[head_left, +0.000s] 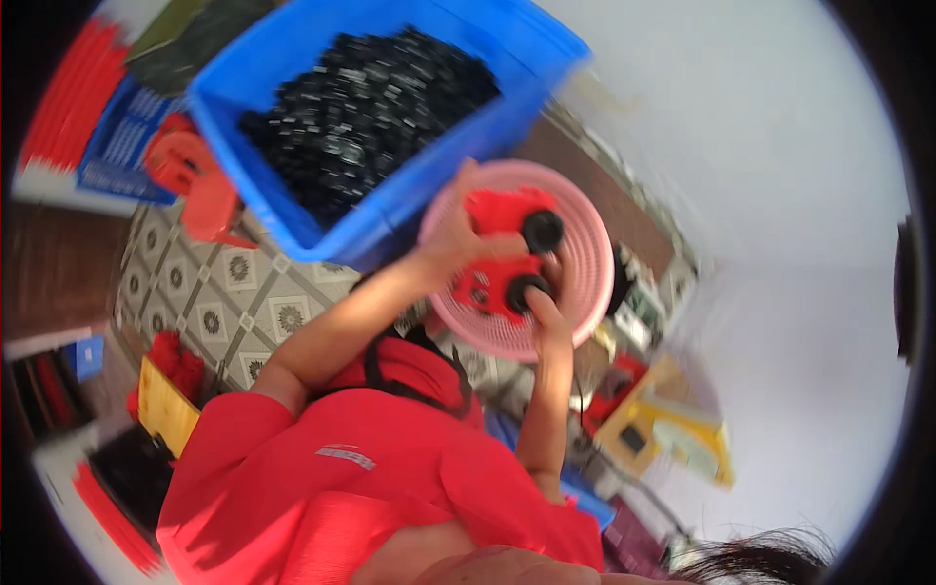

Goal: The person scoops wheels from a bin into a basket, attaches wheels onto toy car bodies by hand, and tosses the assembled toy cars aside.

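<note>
Over a round pink plastic basket (593, 234) I hold a red plastic piece with black wheels, which looks like a toy car chassis (507, 210). One black wheel (542, 231) sits on its upper right side, and another black wheel (527, 292) is lower down. My left hand (456, 242) grips the piece from the left, its fingers stretched across the red plastic. From below right, my right hand (552, 310) closes around the lower wheel, thumb against it. Motion blur and the hands hide part of the piece and whatever lies beneath it in the basket.
A large blue bin (409, 185) heaped with small black parts (380, 107) stands beyond the basket. An orange-red stool-like object (210, 205) is left of it on the patterned tile floor (210, 317). A white wall (799, 292) rises at right, near a yellow object (697, 434).
</note>
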`<state>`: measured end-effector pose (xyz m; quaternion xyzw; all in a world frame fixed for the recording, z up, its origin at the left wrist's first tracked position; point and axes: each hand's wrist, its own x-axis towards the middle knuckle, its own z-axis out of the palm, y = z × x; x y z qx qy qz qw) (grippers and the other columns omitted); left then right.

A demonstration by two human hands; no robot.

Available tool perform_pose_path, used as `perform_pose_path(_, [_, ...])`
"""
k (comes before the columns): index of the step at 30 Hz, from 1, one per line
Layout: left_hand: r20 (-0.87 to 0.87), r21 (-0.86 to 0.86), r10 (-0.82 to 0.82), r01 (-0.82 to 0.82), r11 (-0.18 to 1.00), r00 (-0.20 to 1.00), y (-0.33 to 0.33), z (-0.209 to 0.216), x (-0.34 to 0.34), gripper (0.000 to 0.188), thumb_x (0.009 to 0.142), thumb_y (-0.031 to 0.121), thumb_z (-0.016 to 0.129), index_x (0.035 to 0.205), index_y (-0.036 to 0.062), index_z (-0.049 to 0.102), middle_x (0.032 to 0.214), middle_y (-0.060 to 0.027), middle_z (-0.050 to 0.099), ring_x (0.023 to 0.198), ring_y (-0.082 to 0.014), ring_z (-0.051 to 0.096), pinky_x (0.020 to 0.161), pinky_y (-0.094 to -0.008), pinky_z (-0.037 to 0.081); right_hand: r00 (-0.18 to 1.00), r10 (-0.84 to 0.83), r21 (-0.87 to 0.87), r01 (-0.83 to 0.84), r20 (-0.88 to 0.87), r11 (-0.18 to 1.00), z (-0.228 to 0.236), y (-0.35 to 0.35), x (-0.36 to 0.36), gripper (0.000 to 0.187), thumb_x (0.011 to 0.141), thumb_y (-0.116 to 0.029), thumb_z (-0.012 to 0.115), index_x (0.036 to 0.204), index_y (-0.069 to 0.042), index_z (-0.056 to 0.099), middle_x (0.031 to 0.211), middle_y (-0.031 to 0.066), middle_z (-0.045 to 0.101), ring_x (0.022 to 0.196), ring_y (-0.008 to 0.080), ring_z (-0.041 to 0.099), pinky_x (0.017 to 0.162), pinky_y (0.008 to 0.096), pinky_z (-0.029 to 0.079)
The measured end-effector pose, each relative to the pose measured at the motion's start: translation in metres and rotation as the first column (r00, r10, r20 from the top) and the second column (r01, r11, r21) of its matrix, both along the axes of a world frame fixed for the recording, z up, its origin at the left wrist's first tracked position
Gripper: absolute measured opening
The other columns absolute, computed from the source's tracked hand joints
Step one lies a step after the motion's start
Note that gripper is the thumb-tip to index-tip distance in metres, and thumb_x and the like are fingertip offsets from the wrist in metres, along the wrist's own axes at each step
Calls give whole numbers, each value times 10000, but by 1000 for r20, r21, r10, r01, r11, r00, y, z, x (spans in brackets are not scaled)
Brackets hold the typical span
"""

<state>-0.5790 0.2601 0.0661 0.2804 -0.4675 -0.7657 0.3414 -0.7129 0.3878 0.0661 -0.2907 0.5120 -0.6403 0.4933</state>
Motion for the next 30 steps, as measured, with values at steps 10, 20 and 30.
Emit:
perform_pose_path(10, [2,-413,52,-47,909,999,-10,81,94,1401,579,198,900,1500,136,-153,1331,-217,427,1206,-268,483,1043,-361,380,955,-155,-394,45,-252,918,37,-58,69,853,664,-129,630,1433,24,296,1351,187,456,1248,308,480,1018,410,422])
perform_pose_path(20, [-219,-45,642,-665,746,735,-283,87,306,911,692,90,836,1376,164,238,1212,-101,556,1034,-257,612,852,-441,552,879,-61,-272,-79,-472,959,75,-128,152,618,897,-330,656,1358,27,450,1442,186,414,1261,310,484,1007,446,429])
perform_pose_path(30, [-348,26,518,-545,838,781,-596,123,499,801,909,323,601,1451,8,102,1530,-252,69,1389,-470,189,1057,-685,290,933,-178,148,233,-314,961,35,-67,233,319,890,-63,652,1195,21,606,1125,93,665,1006,138,619,912,267,466])
